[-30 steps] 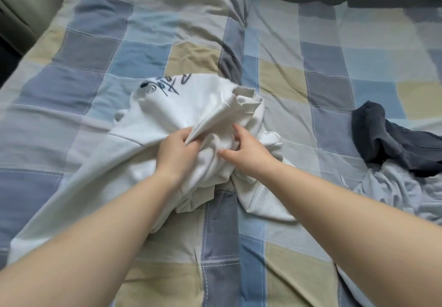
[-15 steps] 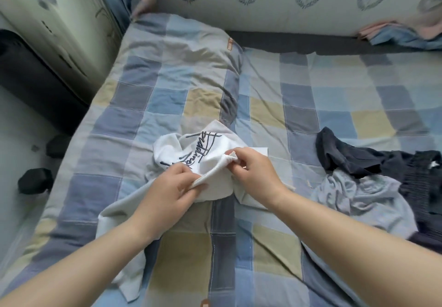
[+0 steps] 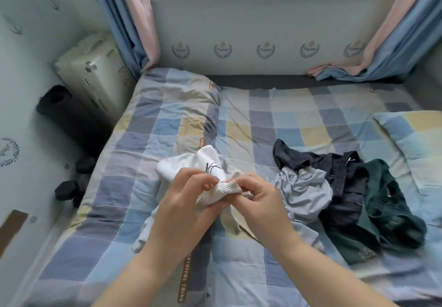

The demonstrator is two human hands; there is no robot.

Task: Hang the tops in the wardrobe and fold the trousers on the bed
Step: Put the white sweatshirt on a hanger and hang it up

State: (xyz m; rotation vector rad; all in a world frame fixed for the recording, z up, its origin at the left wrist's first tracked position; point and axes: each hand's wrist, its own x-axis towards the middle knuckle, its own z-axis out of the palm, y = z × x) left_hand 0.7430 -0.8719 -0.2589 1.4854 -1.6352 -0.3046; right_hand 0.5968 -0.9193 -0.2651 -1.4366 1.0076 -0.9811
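Here, in the head view, both hands meet over the middle of the checked bed (image 3: 148, 211), each pinching the same ribbed edge of a white top (image 3: 184, 170). The left hand (image 3: 184, 201) has its fingers curled round the bunched cloth from below and from the left; the right hand (image 3: 258, 199) grips the ribbed hem between thumb and bent fingers, just beside the left. The rest of the white top, with a black scribbled print, trails down onto the quilt beneath the wrists. To the right, well apart from the hands, lies a heap of clothes: a pale grey garment (image 3: 303, 187) nearest, a dark navy garment (image 3: 339, 175) partly over it, and a dark green garment (image 3: 387, 211) at the far side. A pillow (image 3: 416, 134) sits at the right edge, and curtains (image 3: 134, 20) hang at the window.
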